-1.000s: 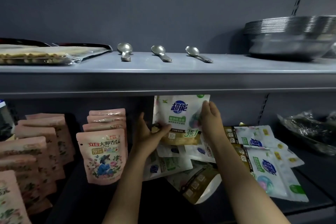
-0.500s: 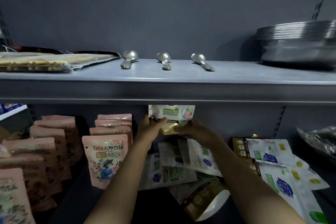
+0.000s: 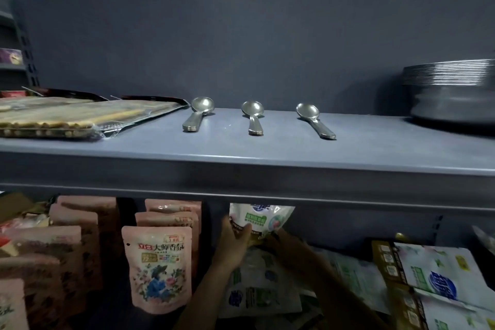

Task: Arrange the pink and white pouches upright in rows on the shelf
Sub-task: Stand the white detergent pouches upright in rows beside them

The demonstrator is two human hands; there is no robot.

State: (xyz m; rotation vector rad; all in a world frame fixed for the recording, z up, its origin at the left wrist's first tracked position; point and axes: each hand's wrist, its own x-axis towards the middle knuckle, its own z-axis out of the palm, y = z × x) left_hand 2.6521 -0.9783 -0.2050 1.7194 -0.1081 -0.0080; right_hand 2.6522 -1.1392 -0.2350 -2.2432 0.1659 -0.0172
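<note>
A white pouch (image 3: 261, 218) stands upright far back on the lower shelf, its top hidden by the shelf above. My left hand (image 3: 233, 244) grips its left side with the thumb across the front. My right hand (image 3: 288, 248) holds its lower right corner. Pink pouches (image 3: 158, 268) stand upright in rows to the left, with more pink pouches (image 3: 42, 257) at the far left. White pouches (image 3: 428, 281) lie flat in a loose heap to the right, and another flat white pouch (image 3: 257, 292) lies under my arms.
The upper shelf (image 3: 267, 166) juts out above the pouches. On it lie three metal spoons (image 3: 253, 118), a flat packet of sticks (image 3: 67, 118) at the left and stacked metal pans (image 3: 452, 96) at the right.
Both hands have carried the white pouch down and deeper into the lower shelf. My view has tilted up, showing more of the upper shelf.
</note>
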